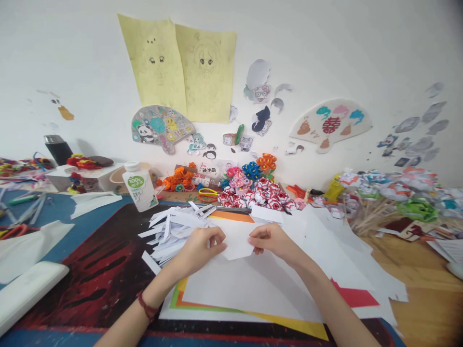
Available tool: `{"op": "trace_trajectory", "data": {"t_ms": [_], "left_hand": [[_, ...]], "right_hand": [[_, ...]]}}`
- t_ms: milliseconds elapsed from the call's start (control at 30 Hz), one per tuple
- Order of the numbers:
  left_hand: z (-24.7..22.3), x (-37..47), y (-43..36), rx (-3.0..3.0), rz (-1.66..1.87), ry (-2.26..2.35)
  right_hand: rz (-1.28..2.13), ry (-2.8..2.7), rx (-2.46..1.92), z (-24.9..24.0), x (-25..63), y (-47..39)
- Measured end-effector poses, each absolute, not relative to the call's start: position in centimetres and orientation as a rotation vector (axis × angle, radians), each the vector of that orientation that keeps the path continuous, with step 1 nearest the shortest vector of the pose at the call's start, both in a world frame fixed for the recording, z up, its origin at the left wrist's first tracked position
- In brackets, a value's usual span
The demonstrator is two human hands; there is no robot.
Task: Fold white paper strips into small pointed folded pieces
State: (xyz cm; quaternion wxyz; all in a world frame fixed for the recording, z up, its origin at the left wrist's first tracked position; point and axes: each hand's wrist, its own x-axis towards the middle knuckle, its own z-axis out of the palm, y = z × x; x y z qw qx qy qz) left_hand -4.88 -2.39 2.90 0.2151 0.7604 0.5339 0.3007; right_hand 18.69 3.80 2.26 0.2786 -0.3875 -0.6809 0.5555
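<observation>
A small sheet of white paper (238,243) is held up between both hands, above a stack of larger sheets (253,294). My left hand (204,248) pinches its left edge between thumb and fingers. On the opposite edge, my right hand (269,239) has the same sheet in a pinch, the other fingers curled underneath. A heap of white paper strips (168,231) lies just left of my left hand. Green, orange and yellow edges show from under the white top sheet of the stack.
More white paper (325,246) spreads to the right, over a red piece (356,294). A white bottle (139,188) stands at the back left. Red-and-white paper flowers (260,195) are piled along the wall. A long white case (31,294) lies at the left.
</observation>
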Motion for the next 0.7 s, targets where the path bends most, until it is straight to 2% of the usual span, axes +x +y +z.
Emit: {"op": "trace_trajectory", "data": {"t_ms": [133,400,700], "left_hand": [[1.9,-4.6,-2.3,2.178,0.706,1.571],[1.6,-3.8,-2.4,2.273,0.667,1.586],[0.8,-3.7,-2.2,2.305,0.734,1.638]], "right_hand": [[1.448,-1.919,-1.093,1.2,18.8,4.0],[1.028,-2.237,-1.145,0.7,18.7,4.1],[1.012,-2.242,-1.125,0.7,18.0,3.8]]}}
